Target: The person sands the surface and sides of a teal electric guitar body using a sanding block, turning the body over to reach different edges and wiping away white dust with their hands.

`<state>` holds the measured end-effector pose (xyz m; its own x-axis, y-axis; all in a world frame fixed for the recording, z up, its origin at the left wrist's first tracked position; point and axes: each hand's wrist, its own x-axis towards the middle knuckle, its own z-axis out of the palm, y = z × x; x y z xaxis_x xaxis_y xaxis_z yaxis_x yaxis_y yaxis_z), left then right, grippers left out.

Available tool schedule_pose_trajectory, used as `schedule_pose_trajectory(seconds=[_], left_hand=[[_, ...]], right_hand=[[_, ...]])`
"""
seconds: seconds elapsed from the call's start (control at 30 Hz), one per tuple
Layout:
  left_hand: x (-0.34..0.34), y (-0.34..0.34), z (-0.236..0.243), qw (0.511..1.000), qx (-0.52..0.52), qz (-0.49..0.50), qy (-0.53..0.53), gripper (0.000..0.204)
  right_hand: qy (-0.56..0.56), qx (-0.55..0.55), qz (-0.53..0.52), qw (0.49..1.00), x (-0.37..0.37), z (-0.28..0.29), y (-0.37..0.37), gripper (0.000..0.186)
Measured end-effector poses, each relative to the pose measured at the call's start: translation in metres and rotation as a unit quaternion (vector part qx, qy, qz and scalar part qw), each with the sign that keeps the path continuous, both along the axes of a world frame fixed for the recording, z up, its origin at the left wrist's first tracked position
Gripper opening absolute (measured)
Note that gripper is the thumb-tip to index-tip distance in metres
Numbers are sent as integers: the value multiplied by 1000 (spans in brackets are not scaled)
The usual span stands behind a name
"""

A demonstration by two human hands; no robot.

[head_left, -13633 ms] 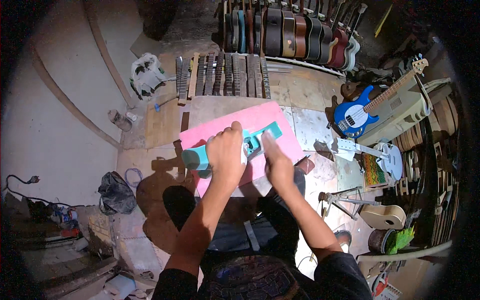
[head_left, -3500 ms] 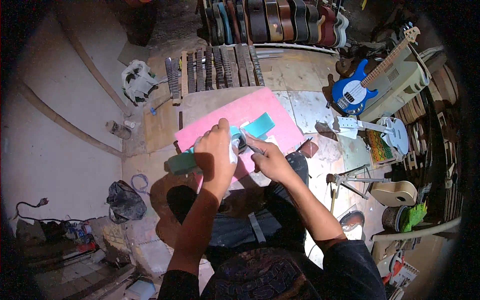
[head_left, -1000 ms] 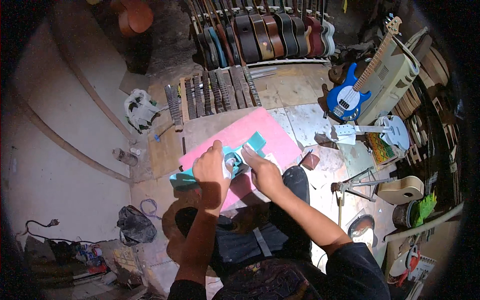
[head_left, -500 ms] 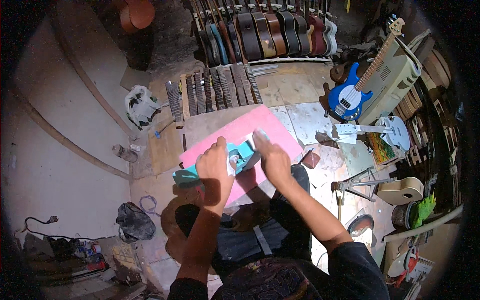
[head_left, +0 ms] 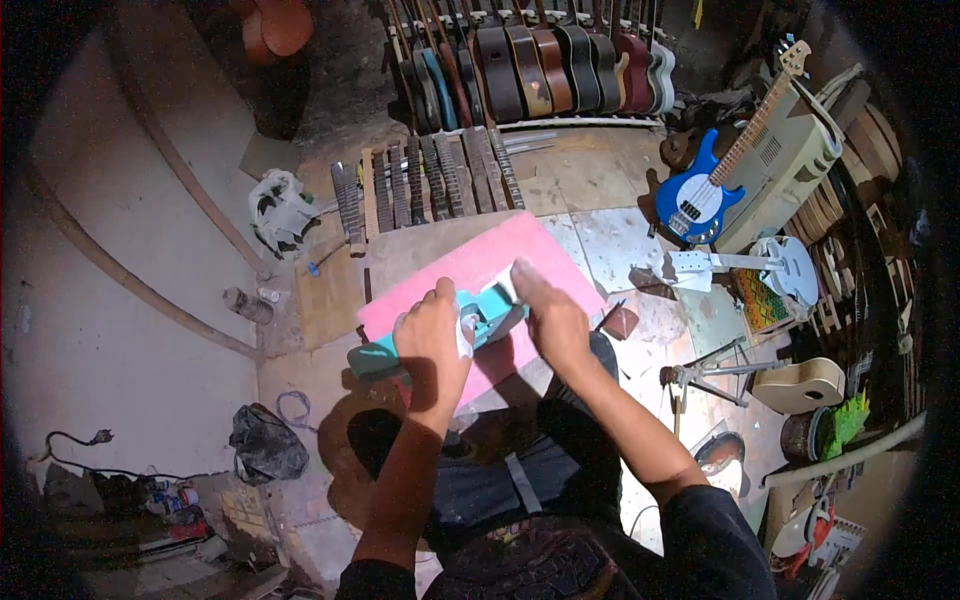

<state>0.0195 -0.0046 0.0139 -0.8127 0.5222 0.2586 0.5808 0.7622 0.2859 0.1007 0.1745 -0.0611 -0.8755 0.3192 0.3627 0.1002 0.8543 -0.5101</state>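
My left hand [head_left: 432, 335] is clamping down on a teal workpiece [head_left: 492, 299] with cut-outs, a crumpled white cloth [head_left: 465, 332] showing beside my thumb. The workpiece is lying aslant over a pink board [head_left: 535, 250] in front of me. My right hand [head_left: 553, 318] is reaching over its far right end with a white pad [head_left: 506, 284] by the fingers; they are blurring, so I cannot tell how tightly they are closing. A blue bass guitar [head_left: 718, 216] is leaning well off to the right.

A black, short-sleeved shirt [head_left: 625, 560] bears a dim print [head_left: 525, 562] above dark trousers [head_left: 475, 490].
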Motion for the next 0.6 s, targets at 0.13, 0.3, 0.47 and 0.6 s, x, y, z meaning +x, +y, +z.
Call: schedule_pose_trajectory(seconds=[0.13,0.3,0.47,0.6], left_hand=[[3,5,-3,1000,5,-13,0,34],[1,1,-2,1000,10,-6,-2,33],[0,-2,-3,1000,-2,-5,-8,36],[0,0,-4,1000,-5,0,-7,37]], right_hand=[[65,7,39,997,5,-33,-9,68],[-33,-73,30,996,0,-3,-9,66],[48,-157,117,980,7,-22,-33,72],[-28,-109,53,992,0,3,-6,77]])
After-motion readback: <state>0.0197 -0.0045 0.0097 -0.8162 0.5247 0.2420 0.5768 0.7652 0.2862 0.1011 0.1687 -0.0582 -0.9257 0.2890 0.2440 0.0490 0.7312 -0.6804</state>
